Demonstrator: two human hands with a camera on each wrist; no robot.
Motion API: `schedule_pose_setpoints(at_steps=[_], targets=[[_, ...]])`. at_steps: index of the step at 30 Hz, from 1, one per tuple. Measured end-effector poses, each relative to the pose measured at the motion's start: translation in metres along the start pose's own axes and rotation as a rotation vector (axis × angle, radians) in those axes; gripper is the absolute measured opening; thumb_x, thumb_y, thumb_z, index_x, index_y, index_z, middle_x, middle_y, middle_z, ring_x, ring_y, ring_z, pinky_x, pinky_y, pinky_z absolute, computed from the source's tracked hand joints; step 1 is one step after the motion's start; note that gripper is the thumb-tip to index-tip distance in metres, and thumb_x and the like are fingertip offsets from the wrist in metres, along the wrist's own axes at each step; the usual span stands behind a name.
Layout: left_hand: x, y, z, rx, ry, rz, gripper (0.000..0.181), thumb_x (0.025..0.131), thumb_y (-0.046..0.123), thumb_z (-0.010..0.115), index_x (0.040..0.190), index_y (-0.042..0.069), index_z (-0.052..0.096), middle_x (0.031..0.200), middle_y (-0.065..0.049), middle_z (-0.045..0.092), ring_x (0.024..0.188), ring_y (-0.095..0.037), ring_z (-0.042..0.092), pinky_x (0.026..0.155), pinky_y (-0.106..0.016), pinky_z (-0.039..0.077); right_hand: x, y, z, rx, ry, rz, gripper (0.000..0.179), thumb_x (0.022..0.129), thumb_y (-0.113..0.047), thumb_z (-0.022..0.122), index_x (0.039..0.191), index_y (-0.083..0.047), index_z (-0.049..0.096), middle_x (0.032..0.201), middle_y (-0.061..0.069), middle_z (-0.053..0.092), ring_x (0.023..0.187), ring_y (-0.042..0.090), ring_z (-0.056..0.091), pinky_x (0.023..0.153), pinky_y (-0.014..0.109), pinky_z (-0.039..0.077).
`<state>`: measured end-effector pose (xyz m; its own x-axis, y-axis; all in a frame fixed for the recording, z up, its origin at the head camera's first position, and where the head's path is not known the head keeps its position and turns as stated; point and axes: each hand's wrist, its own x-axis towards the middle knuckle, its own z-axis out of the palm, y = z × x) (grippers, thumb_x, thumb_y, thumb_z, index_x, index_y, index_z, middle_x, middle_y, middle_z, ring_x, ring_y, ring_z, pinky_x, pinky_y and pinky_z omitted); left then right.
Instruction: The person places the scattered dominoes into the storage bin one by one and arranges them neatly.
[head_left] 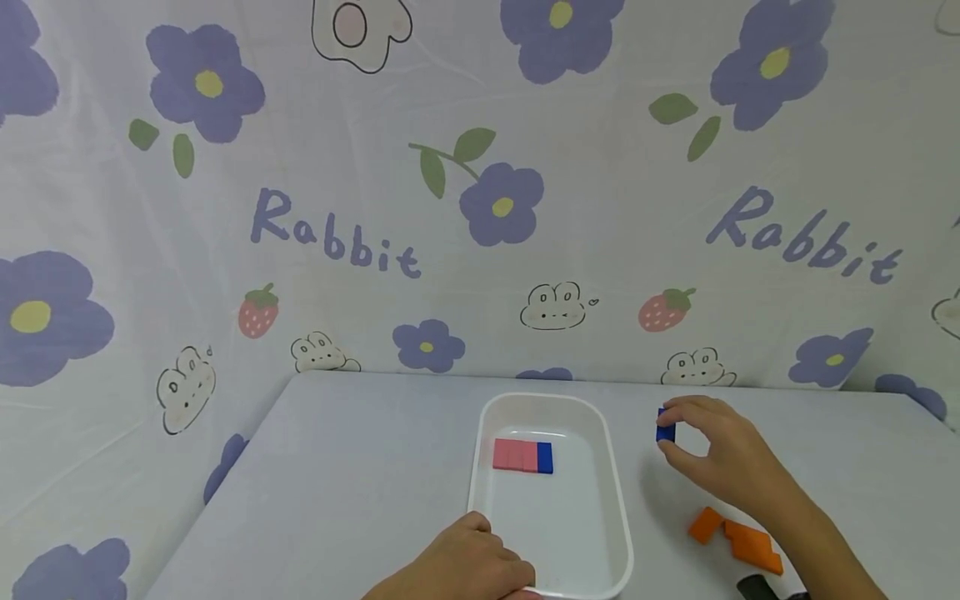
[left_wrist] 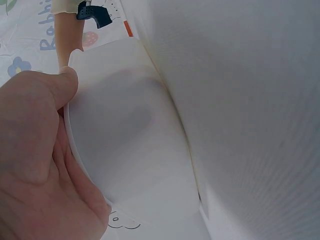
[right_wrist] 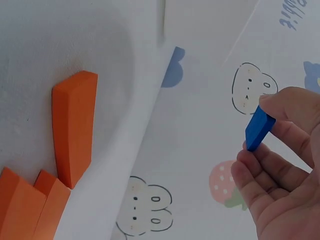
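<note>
A white plastic tray (head_left: 551,533) stands on the table. My left hand (head_left: 468,562) grips its near left rim; in the left wrist view the thumb lies over the rim and the fingers are against the outer wall. Inside the tray, toward the far left, a row of pink blocks (head_left: 515,456) ends in a blue block (head_left: 545,457) on its right. To the right of the tray, my right hand (head_left: 723,446) pinches another small blue block (right_wrist: 259,128) between thumb and fingers, held up above the table. Several orange blocks (head_left: 752,546) lie below my right forearm.
A dark object (head_left: 756,587), cut off by the frame, lies at the bottom edge near the orange blocks. Behind the white table (head_left: 360,467) hangs a cloth (head_left: 337,150) printed with flowers and rabbits.
</note>
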<state>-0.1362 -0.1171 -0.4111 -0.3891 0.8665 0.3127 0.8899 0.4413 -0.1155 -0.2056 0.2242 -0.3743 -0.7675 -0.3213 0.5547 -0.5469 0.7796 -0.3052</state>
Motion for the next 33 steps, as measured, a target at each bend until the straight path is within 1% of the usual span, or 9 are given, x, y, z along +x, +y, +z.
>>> schedule_pose_setpoints(at_steps=[6,16,18,23,25,31,33], targets=[[0.000,0.000,0.001,-0.030,-0.001,-0.009,0.034,0.103,0.041,0.052,0.074,0.026,0.059,0.061,0.020,0.045,0.055,0.008,0.034,0.068,-0.016,0.027,0.000,-0.004,0.001,0.019,0.022,-0.024,0.031,0.075,-0.003,0.086,0.099,-0.015,0.072,0.114,0.007,0.069,0.108,0.030,0.061,0.085,0.054,0.052],[-0.001,0.000,0.003,0.018,0.023,0.011,0.035,0.103,0.041,0.052,0.072,0.026,0.057,0.060,0.020,0.044,0.054,0.007,0.033,0.068,-0.016,0.027,0.000,-0.009,0.001,0.044,-0.004,-0.029,0.031,0.076,-0.004,0.086,0.101,-0.016,0.073,0.118,0.006,0.068,0.112,0.031,0.060,0.086,0.054,0.052],[-0.001,0.000,0.004,0.005,0.017,0.004,0.035,0.103,0.041,0.051,0.072,0.026,0.058,0.060,0.019,0.043,0.054,0.007,0.033,0.068,-0.016,0.027,0.000,-0.011,0.001,0.048,-0.008,-0.025,0.031,0.076,-0.004,0.086,0.102,-0.016,0.073,0.118,0.006,0.068,0.112,0.031,0.060,0.086,0.053,0.052],[-0.001,-0.001,0.003,-0.050,-0.025,-0.023,0.036,0.104,0.042,0.049,0.075,0.026,0.060,0.061,0.020,0.045,0.055,0.008,0.035,0.068,-0.016,0.028,0.003,-0.015,0.002,0.056,-0.031,-0.015,0.031,0.077,-0.005,0.085,0.103,-0.016,0.072,0.120,0.008,0.067,0.114,0.032,0.059,0.087,0.054,0.052],[-0.001,-0.001,0.002,-0.057,-0.029,-0.026,0.036,0.105,0.042,0.049,0.075,0.026,0.060,0.061,0.020,0.045,0.055,0.008,0.035,0.068,-0.016,0.028,0.004,-0.016,0.003,0.053,-0.037,-0.017,0.031,0.078,-0.005,0.085,0.104,-0.016,0.072,0.121,0.008,0.067,0.115,0.032,0.059,0.087,0.053,0.052],[-0.002,-0.002,0.002,-0.033,0.000,-0.004,0.033,0.104,0.040,0.050,0.076,0.026,0.061,0.062,0.020,0.049,0.055,0.008,0.033,0.069,-0.016,0.028,0.003,-0.016,0.006,0.054,-0.039,-0.055,0.031,0.077,-0.004,0.086,0.100,-0.019,0.073,0.121,0.007,0.067,0.114,0.031,0.059,0.087,0.052,0.052],[-0.001,-0.001,0.003,-0.030,-0.009,0.005,0.031,0.103,0.040,0.051,0.078,0.027,0.062,0.064,0.022,0.052,0.056,0.008,0.032,0.070,-0.015,0.028,0.001,-0.016,0.007,0.059,-0.033,-0.069,0.031,0.075,-0.004,0.087,0.098,-0.020,0.074,0.120,0.007,0.067,0.113,0.031,0.060,0.086,0.052,0.052]])
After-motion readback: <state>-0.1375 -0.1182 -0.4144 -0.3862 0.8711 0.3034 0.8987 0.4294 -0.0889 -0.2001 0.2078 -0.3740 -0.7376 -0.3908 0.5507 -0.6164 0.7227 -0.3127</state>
